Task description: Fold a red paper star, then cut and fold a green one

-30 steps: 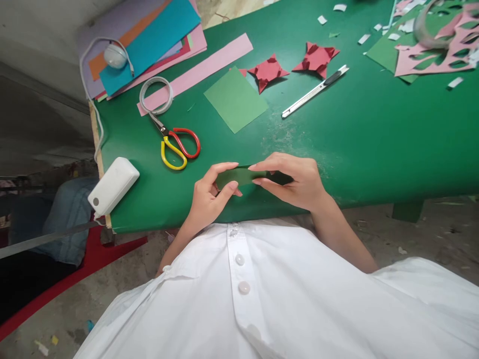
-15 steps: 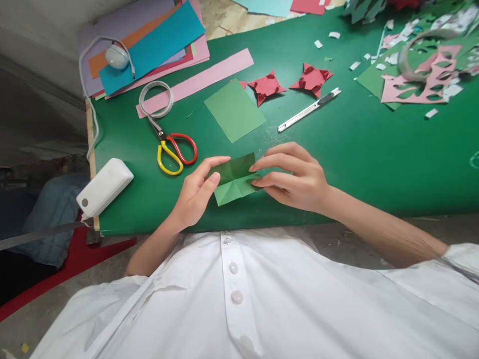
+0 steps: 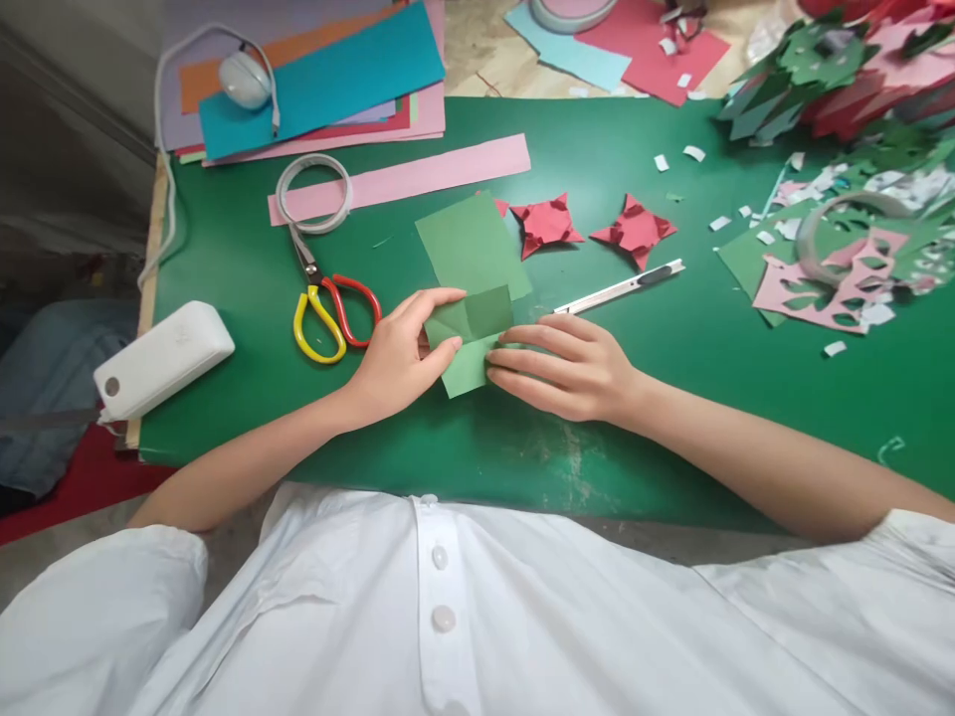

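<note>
A small creased green paper (image 3: 472,336) lies on the green table (image 3: 671,398), partly unfolded. My left hand (image 3: 399,356) pinches its left edge between thumb and fingers. My right hand (image 3: 571,365) rests its fingertips, held together, on the paper's right edge, pressing it to the table. A larger flat green sheet (image 3: 469,244) lies just beyond the small one.
Red-and-yellow scissors (image 3: 332,308), a tape roll (image 3: 313,193) and a pink strip (image 3: 407,177) lie to the left. Two red folded stars (image 3: 593,227) and a utility knife (image 3: 619,288) lie behind. Coloured sheets (image 3: 320,80), a white power bank (image 3: 160,360) and paper cuttings (image 3: 843,259) surround.
The folded green strip held up near the table edge has been opened and laid down further in on the table. Both hands moved forward with it; the view tilted up.
</note>
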A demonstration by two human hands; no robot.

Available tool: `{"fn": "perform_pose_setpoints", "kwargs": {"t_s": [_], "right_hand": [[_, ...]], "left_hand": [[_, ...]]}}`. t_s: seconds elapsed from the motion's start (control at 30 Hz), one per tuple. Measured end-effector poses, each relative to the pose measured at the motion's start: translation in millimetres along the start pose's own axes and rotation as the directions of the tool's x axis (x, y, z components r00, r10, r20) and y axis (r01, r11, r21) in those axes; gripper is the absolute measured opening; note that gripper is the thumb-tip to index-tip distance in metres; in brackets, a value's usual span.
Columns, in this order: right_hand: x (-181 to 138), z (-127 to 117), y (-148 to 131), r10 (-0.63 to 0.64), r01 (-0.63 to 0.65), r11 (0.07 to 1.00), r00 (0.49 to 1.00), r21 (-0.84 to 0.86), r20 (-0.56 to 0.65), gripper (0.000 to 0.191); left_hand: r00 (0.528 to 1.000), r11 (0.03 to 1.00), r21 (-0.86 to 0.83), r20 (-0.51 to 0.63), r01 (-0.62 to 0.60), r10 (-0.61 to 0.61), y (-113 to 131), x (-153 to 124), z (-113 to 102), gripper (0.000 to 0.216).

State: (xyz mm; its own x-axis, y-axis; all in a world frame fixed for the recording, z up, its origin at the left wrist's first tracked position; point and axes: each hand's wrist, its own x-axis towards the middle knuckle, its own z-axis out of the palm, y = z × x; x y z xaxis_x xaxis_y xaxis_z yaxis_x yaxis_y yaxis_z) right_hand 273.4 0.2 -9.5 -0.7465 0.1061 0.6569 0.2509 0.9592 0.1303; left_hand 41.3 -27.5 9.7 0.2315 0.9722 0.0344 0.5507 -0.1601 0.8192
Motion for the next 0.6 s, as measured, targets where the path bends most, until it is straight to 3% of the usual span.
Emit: {"fn": "perform_pose_setpoints", "kwargs": {"t_s": [0.2,0.3,0.37,0.43,0.5,0.6], "right_hand": [[-11,-10,5,0.026,-0.046,0.983,0.993,0.18,0.114,0.006],[-16,-14,7,0.04,-0.071,0.975,0.988,0.21,0.151,0.007],[-18,-15,7,0.099,-0.142,0.966,0.975,0.214,0.198,0.009],[-18,-16,7,0.161,-0.21,0.953,0.962,0.219,0.22,0.011],[-18,-15,7,0.197,-0.255,0.939,0.948,0.23,0.248,0.012],[-18,-15,7,0.233,-0.296,0.928,0.936,0.229,0.263,0.012]], "left_hand": [[0.989,0.968,0.208,-0.001,-0.142,0.146,-2,-6,12,0.028],[0.964,0.882,0.408,-0.018,-0.235,0.265,-6,-8,15,0.029],[0.918,0.76,0.569,-0.022,-0.314,0.395,-10,-5,15,0.031],[0.808,0.602,0.659,0.014,-0.45,0.588,-13,-1,16,0.03],[0.702,0.51,0.656,0.043,-0.556,0.711,-15,4,16,0.013],[0.716,0.514,0.633,0.093,-0.579,0.692,-14,9,16,0.012]]}}
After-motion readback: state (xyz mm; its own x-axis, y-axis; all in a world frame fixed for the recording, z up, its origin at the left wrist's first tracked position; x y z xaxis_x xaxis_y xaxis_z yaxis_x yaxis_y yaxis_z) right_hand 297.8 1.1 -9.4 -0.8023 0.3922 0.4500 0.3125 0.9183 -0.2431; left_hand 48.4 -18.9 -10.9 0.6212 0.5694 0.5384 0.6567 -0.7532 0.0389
